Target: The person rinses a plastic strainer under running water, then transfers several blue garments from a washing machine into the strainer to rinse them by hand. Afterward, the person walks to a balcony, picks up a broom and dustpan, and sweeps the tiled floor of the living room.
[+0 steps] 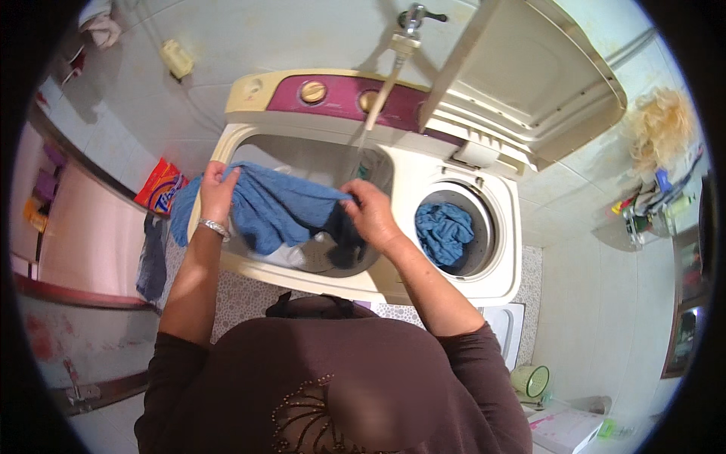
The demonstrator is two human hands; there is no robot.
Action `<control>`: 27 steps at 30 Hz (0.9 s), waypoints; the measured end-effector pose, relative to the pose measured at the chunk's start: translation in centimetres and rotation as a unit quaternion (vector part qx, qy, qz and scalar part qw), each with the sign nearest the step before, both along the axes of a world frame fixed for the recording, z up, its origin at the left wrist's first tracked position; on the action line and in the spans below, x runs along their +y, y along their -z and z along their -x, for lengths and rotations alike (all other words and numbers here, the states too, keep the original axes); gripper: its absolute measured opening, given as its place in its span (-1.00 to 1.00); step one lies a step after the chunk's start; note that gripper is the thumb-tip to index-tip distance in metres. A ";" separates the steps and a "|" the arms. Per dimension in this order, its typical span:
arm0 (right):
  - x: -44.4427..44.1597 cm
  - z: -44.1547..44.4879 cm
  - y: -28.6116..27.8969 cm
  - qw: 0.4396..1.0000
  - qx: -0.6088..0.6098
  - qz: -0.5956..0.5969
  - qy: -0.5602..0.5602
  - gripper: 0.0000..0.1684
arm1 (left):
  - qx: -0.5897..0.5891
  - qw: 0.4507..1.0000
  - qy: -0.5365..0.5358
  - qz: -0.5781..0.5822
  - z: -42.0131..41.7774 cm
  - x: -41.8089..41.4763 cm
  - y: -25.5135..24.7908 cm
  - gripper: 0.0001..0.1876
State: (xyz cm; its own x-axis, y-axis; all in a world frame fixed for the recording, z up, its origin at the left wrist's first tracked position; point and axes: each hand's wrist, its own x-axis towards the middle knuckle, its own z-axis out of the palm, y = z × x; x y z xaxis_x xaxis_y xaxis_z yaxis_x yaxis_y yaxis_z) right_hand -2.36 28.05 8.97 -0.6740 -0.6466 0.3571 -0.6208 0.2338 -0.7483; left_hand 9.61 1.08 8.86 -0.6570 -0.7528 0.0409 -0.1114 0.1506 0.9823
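Observation:
My left hand point(218, 190) grips a blue cloth garment point(278, 210) at the left rim of the wash tub point(306, 269). Part of the cloth hangs outside the tub on that side. Fingers of my right hand point(368, 213) pinch the garment's other end, stretching it across the tub opening. Dark fabric point(347, 238) hangs below my right hand; whether it belongs to the same garment I cannot tell. Bunched blue cloth point(445, 232) lies inside the round spin drum point(485, 244) to the right. Both tubs belong to a twin-tub washing machine point(391, 284).
A tap point(417, 20) feeds a pale hose point(385, 93) that ends over the wash tub. The raised lid point(527, 74) leans behind the spin drum. An orange detergent packet point(161, 187) is left of the machine. A green basket point(530, 380) sits at lower right.

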 end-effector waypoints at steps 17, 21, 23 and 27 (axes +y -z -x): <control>21.6 16.4 18.3 0.843 -0.135 -0.470 0.225 -0.19 | -0.135 0.949 0.264 -0.104 2.1 9.6 2.1 -0.76; 20.1 14.9 16.5 0.855 -0.204 -0.466 0.098 -0.52 | -0.143 0.947 0.266 -0.113 2.0 9.5 2.1 -0.76; 20.3 14.5 13.6 0.908 -0.277 -0.293 0.113 -0.70 | -0.138 0.945 0.274 -0.116 2.1 9.3 1.9 -0.75; 20.3 11.7 1.6 0.936 -0.346 0.001 0.066 -0.92 | -0.107 0.949 0.269 -0.125 2.0 9.8 -0.1 -0.78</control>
State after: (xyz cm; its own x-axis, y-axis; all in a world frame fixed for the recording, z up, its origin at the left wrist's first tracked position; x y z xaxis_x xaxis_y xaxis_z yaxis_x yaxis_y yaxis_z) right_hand -14.02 48.31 7.42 -0.8181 -0.5417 -0.1933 0.0472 0.2718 -0.9612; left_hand 7.66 10.93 8.98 -0.9222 -0.2738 -0.2730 -0.2858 0.0070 0.9583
